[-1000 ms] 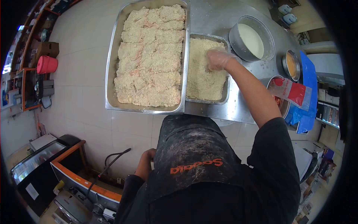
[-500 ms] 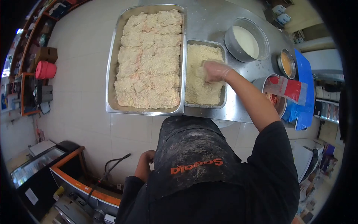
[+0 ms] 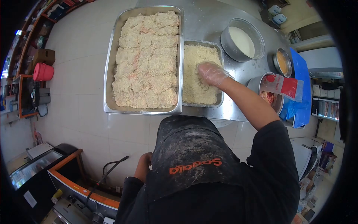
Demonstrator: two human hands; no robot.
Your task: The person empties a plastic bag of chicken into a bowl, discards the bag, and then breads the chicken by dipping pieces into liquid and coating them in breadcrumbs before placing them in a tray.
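Note:
My right hand (image 3: 213, 74), in a clear plastic glove, presses down into pale breadcrumbs (image 3: 197, 93) in the smaller metal tray (image 3: 185, 101). Its fingers are curled inward, and whatever lies under them is hidden. Directly left of that tray stands a larger, deeper metal pan (image 3: 106, 89), filled with rows of crumb-coated pieces (image 3: 145, 63) that look like breaded meat. My left hand (image 3: 146, 159) hangs low beside the dark apron (image 3: 190, 145), away from the table. Its fingers are mostly hidden behind the apron's edge.
On the steel table (image 3: 201, 22) stand a deep round pot (image 3: 225, 46) of white liquid and a small bowl (image 3: 278, 67) of orange liquid. At right, a pot (image 3: 255, 83) holds reddish pieces under a red-and-clear plastic bag (image 3: 289, 87). A blue board (image 3: 302, 74) lies beside it.
My right hand has shifted slightly left and down within the crumbs, with its fingers curled lower. The whole view has drifted a little. My left hand stays by the apron.

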